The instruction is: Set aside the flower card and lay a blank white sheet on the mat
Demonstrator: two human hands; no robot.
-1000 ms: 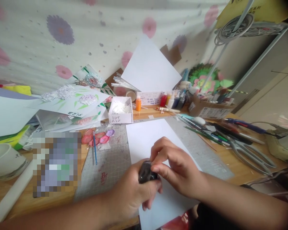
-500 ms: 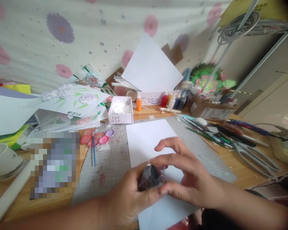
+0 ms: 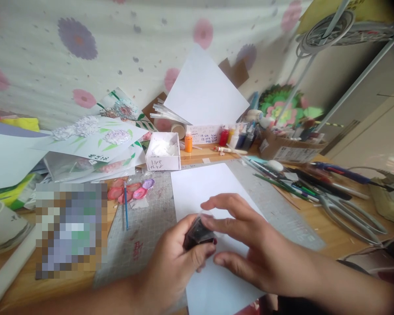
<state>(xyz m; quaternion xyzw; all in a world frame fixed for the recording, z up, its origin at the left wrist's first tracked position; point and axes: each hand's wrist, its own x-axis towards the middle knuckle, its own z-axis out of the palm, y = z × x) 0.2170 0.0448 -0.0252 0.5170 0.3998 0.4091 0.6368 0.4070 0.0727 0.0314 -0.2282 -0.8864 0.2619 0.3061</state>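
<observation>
Head view: at six o'clock, the left hand (image 3: 175,253) pinches a dark, shiny bundle (image 3: 199,234); at five, the right hand (image 3: 259,245) holds its fingers spread, one seemingly touching it. The white paper (image 3: 200,181) beneath looks blank so far.

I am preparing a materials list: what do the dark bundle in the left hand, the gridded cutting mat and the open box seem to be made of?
Dark bundle: glossy, perhaps plastic film, from its glints; what is inside I cannot tell.
Cutting mat: probably dull grey plastic, judging by the printed grid.
Open box: likely matt white cardboard, with thin, straight walls.
</observation>
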